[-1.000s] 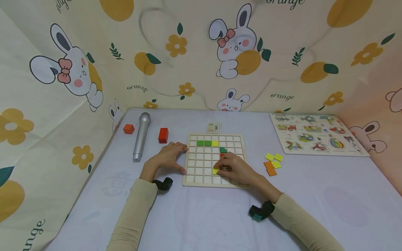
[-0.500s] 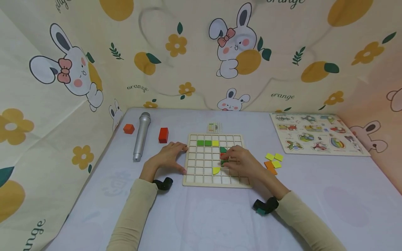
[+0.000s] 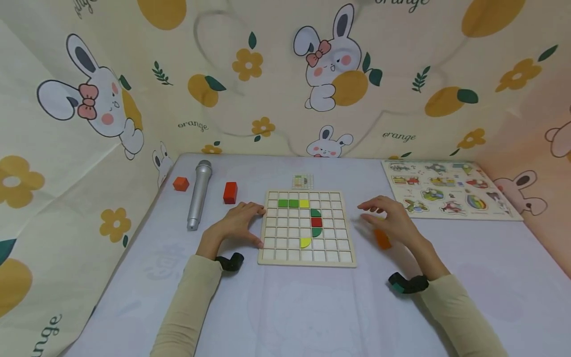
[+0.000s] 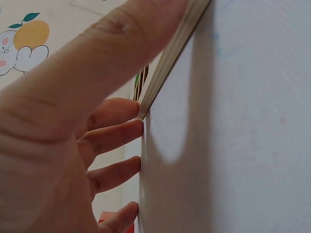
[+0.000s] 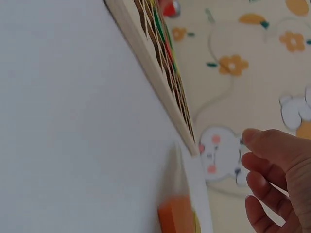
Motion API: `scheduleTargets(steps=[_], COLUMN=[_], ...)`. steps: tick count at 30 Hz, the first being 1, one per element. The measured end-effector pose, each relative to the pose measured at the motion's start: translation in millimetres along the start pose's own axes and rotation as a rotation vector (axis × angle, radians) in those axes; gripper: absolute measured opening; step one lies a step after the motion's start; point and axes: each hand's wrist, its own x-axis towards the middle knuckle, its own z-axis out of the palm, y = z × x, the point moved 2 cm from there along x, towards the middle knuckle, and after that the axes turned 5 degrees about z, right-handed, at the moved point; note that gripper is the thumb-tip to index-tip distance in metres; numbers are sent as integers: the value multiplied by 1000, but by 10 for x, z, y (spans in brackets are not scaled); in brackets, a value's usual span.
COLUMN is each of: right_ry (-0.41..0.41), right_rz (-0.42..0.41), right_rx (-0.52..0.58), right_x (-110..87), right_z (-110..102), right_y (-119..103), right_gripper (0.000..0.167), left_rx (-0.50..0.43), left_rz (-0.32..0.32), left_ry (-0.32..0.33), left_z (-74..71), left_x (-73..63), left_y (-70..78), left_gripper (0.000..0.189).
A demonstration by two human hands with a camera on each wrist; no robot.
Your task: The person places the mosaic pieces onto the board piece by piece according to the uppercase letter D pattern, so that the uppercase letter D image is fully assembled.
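A wooden grid board [image 3: 308, 265] lies in the middle of the table in the head view. Along its left edge rests my left hand [image 3: 236, 223], thumb and fingers spread apart; the left wrist view shows its fingertips by the board's side [image 4: 170, 63]. In the grid sit green squares [image 3: 288, 203], a yellow square [image 3: 304, 203], a red square [image 3: 316, 222], green rounded tiles [image 3: 316, 232] and a yellow rounded tile [image 3: 305, 242]. My right hand [image 3: 394, 220], fingers loosely bent and holding nothing, hovers over orange tiles [image 3: 382, 239], hiding most of the yellow ones.
Behind the board lies a small pattern card [image 3: 303, 181]. On the left are a silver microphone [image 3: 199, 196], a red block [image 3: 230, 193] and an orange-red block [image 3: 180, 184]. A picture puzzle board [image 3: 446, 213] lies at the back right. Printed cloth hangs behind.
My right hand has left the grid and moved right to the loose tiles. The yellow rounded tile and lower green rounded tile now lie uncovered. My left hand has stayed at the board's edge.
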Motion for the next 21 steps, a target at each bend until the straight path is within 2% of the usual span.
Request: scheduleTargets(steps=[3,6,13,16,21], right_ry=[-1,-40,-228,-320,-429], right_rz=[54,111,176,203,228], right_rx=[-10,-22,20,77,69], right_x=[-58,-116,-254,-314,-375], right_z=[-89,-161,-262,-279,-245], right_y=[103,160,202,217,247], right_gripper=[22,18,18,25,37], left_rx=[1,-2,-10,-9,-11], left_rz=[-10,-10,-7,0,-3], left_ry=[-4,-2,5,7,5], left_z=[1,0,-3,-4,-2], left_x=[3,4,-4,-3,-1], left_y=[-6,-6,-4,-5,-9], left_gripper=[90,90,90,90,90])
